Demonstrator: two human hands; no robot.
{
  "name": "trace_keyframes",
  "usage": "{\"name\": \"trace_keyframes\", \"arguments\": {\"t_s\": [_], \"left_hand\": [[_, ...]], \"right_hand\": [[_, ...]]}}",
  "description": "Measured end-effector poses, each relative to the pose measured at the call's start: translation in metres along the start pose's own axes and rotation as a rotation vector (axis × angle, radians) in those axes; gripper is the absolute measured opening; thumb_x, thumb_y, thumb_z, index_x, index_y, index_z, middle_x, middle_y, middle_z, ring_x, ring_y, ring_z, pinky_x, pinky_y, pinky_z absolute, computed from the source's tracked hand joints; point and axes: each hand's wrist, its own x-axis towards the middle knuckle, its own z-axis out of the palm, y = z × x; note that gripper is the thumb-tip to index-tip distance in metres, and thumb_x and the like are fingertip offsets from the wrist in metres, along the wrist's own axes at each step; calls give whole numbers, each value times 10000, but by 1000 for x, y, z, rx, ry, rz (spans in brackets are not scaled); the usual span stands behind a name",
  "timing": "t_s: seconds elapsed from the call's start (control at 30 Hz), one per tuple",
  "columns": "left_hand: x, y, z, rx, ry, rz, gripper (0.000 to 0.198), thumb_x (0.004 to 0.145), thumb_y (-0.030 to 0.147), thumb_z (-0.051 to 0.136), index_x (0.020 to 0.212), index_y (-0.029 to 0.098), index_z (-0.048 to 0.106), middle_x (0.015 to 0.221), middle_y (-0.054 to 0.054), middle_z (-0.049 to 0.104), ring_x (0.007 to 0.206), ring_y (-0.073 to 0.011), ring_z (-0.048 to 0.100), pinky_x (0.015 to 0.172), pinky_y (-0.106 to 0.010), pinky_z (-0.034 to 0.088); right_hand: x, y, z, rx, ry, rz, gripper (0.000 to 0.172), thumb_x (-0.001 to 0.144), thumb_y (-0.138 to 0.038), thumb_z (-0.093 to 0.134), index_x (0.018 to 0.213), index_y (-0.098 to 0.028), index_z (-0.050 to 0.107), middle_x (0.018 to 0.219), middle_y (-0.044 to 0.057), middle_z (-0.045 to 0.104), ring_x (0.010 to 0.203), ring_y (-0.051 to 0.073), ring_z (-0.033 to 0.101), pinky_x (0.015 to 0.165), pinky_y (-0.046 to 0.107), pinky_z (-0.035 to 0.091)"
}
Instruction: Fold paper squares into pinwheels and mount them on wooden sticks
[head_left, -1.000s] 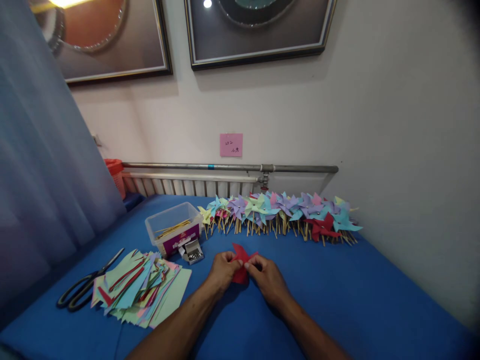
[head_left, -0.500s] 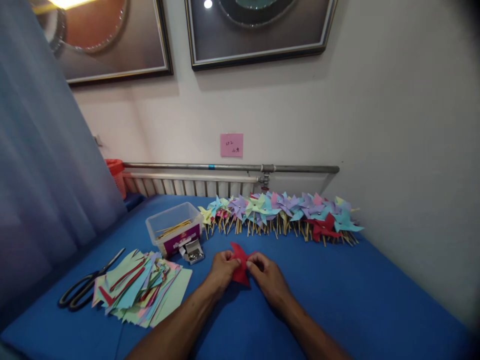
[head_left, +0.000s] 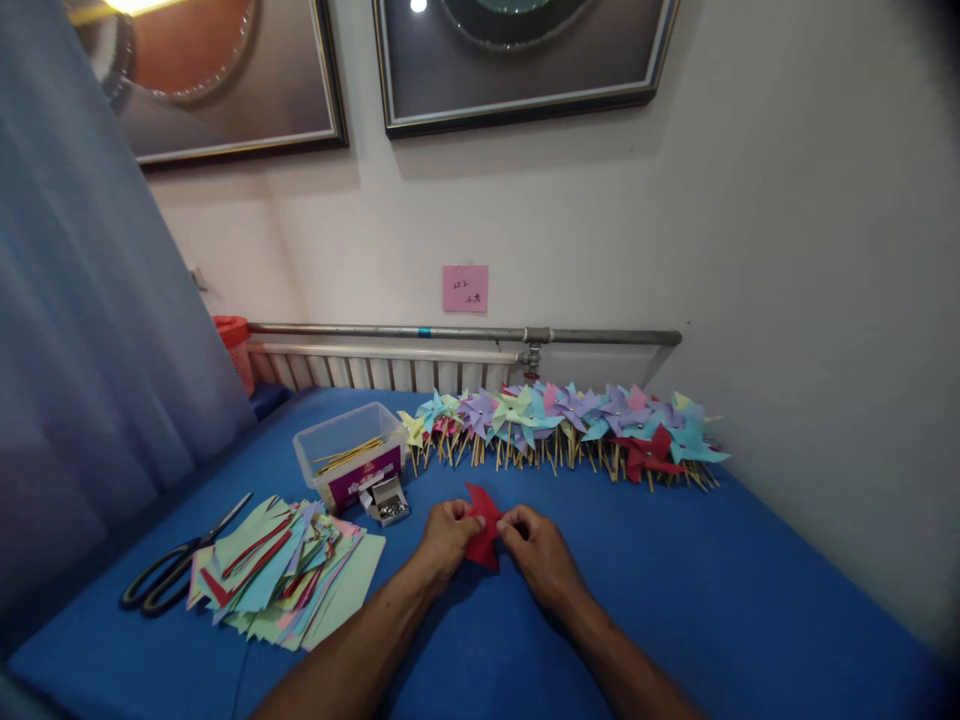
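A red paper pinwheel (head_left: 482, 530) is held between my two hands above the blue surface, its points curling up and down. My left hand (head_left: 448, 537) pinches it from the left, thumb lying on the front of the paper. From the right, my right hand (head_left: 534, 545) is closed on its edge with thumb and forefinger together. Whether a pin or stick is in the pinwheel's centre I cannot tell. Just beyond my left hand is a small open box of metal pins (head_left: 391, 505), leaning by a clear plastic tub (head_left: 349, 455) with thin wooden sticks in it.
Finished pinwheels (head_left: 570, 420) on sticks lie in a long row at the back. Left of me are a pile of coloured paper pieces (head_left: 300, 570) and black-handled scissors (head_left: 184, 560). A curtain (head_left: 97, 300) hangs at the left; a pipe (head_left: 465, 333) runs along the wall.
Both hands stay almost where they were, still gripping the red pinwheel. The whole view has shifted very slightly.
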Motion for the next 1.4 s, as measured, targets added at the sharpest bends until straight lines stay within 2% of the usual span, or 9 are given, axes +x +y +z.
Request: {"name": "trace_keyframes", "arguments": {"t_s": [0.27,0.4,0.57,0.73,0.8,1.1,1.4], "left_hand": [[2,-3,1,34,4,18,267,506,309,807,550,152,595,474,10,557,417,-78,431,459,-232,296],[3,-3,0,6,4,8,286,496,328,811,575,152,600,494,6,577,426,-80,446,468,-230,309],[2,-1,-1,-25,-14,-7,298,501,324,824,586,150,598,505,11,585,431,-78,449,477,-224,314],[1,-1,0,-26,-28,-14,291,506,312,828,582,146,602,501,13,589,432,-76,446,472,-218,307],[1,-1,1,-22,-23,-21,297,497,315,836,583,143,610,502,10,594,431,-79,452,470,-220,313],[3,-6,0,-27,-41,-14,319,510,343,847,610,138,624,532,2,608,449,-82,466,494,-226,341],[3,-6,0,-31,-44,-14,337,487,340,868,603,130,631,517,2,610,438,-80,469,480,-220,337]], "right_hand": [[-1,1,9,13,66,48,132,781,-324,554,690,-232,581,636,-21,619,600,165,540,598,281,393],[-1,4,13,70,95,19,185,799,-385,593,688,-240,563,636,-24,609,603,169,550,594,282,418],[1,8,16,159,123,-14,241,784,-439,626,665,-239,564,783,47,699,825,225,658,747,317,495],[4,10,18,220,157,21,256,753,-464,646,663,-248,543,659,7,627,627,189,576,615,301,475],[5,9,18,219,164,26,243,741,-447,648,657,-251,533,636,-3,606,607,183,558,604,299,471],[5,13,20,180,202,29,228,739,-448,635,684,-248,541,638,0,620,598,182,566,576,294,470],[2,14,20,139,241,29,199,748,-431,642,752,-245,572,710,23,663,671,212,615,621,316,493]]}}
